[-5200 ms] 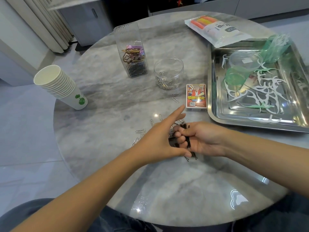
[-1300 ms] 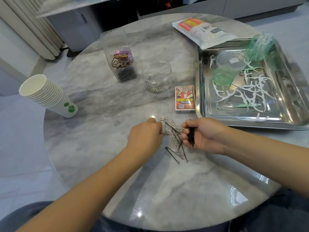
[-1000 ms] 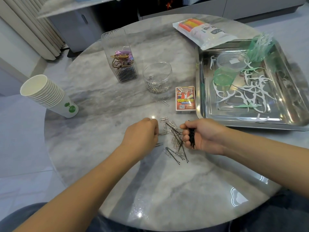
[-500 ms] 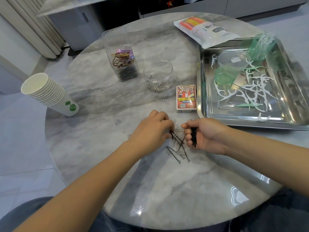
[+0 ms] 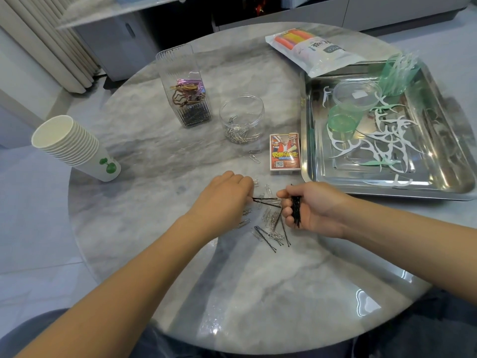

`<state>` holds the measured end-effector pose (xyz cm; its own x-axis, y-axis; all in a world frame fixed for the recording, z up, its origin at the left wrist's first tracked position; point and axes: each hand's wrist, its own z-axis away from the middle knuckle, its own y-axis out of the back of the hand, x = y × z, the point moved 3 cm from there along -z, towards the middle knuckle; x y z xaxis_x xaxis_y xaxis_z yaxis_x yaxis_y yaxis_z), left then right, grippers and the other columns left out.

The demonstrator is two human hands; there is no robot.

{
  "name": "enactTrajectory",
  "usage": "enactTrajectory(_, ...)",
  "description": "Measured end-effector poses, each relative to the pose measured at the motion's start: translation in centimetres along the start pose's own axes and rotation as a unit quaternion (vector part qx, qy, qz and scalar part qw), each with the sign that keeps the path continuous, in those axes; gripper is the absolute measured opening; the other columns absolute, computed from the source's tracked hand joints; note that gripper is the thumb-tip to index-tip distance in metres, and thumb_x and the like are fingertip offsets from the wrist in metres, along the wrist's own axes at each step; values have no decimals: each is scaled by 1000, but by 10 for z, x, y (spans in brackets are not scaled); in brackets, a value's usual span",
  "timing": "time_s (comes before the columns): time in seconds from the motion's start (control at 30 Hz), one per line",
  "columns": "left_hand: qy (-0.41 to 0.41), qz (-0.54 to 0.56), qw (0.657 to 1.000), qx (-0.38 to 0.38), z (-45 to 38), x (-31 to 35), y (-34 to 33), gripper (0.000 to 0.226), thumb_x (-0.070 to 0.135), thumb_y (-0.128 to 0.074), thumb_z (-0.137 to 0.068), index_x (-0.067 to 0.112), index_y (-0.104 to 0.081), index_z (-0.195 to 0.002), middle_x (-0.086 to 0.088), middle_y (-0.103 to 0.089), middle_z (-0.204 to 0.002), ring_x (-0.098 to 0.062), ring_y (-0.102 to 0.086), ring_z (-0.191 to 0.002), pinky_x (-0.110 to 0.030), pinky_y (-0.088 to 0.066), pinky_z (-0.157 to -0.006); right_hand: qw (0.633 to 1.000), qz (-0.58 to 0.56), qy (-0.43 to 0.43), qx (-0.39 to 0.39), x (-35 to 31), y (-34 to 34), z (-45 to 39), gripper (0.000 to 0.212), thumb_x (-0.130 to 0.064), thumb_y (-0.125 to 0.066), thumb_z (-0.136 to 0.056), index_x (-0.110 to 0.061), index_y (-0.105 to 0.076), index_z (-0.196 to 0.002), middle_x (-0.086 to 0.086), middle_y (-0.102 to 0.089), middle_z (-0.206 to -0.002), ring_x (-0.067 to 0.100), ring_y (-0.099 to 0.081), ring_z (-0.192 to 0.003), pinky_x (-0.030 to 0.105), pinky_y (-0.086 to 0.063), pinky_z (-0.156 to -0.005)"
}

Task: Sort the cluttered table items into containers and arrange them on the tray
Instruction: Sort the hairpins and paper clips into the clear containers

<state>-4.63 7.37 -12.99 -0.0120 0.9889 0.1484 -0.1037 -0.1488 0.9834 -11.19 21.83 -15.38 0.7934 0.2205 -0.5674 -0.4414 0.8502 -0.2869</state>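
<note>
The left hand (image 5: 224,197) pinches one black hairpin (image 5: 265,201) at its left end. The pin's long axis runs roughly parallel to the near edge of the bench (image 5: 258,293), and its free end points straight at the right hand (image 5: 312,210), close enough that the tip is just beside or touching the right fingers; which of the two cannot be told. The right hand is clenched round a bundle of black hairpins (image 5: 296,211) held roughly upright, their axis crossing the single pin's almost at right angles. Judging from this, the step in hand is passing the single pin across into the bundle, and that would call for turning the pin to line up with the others before the right fingers loosen to take it.

Below and between the two hands, toward the near edge, lies a loose scatter of silver paper clips (image 5: 269,218) mixed with a few more black hairpins (image 5: 267,237), all within easy reach of either hand, the left slightly nearer. Farther in, toward the middle of the bench, stands a tall ribbed clear container (image 5: 185,89) already holding dark pins and coloured clips, and beside it to the right a round clear jar (image 5: 241,120) with paper clips at the bottom. The metal tray (image 5: 312,177) sits along the right edge of the bench. Much sorting seems left to do.
</note>
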Motion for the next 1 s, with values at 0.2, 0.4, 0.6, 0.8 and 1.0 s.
enactTrajectory(0.2,19,61,998,7,7,-4,18,6,22,-52,-94,16,-54,-91,1,-60,-90,-18,-48,-90,-22,-32,-75,996,77,41,-5,-1,-3,0,11,-16,-44,-98,-10,-52,-94,-3,-33,-51,9,-29,-41,19,-25,-40)
enactTrajectory(0.4,73,195,978,-4,10,-2,16,6,18,-63,-85,19,-58,-82,9,-60,-76,-7,-55,-74,-20,-46,-71,989,118,59,-72,3,-11,3,25,-20,-52,-95,-17,-44,-72,-8,-23,-46,6,-17,-38,17,-15,-37)
enactTrajectory(0.6,145,317,937,8,9,-2,11,12,17,-67,-82,22,-62,-73,11,-62,-68,2,-55,-60,-12,-45,-60,984,156,78,-32,1,-11,3,22,-21,-53,-95,-10,-57,-77,-8,-29,-43,5,-21,-35,16,-15,-37)
enactTrajectory(0.8,222,415,882,14,10,-15,15,9,16,-68,-84,17,-65,-76,5,-70,-69,2,-58,-55,-12,-44,-54,942,295,154,41,-10,-9,4,26,-27,-52,-96,-12,-64,-79,-2,-44,-52,8,-31,-39,18,-23,-38)
enactTrajectory(1.0,274,496,824,-11,12,-15,12,14,2,-61,-87,15,-61,-80,-1,-70,-75,-7,-63,-59,-14,-48,-54,939,308,154,22,-14,-11,5,23,-25,-57,-93,-9,-64,-78,-2,-44,-49,6,-32,-33,18,-25,-36)
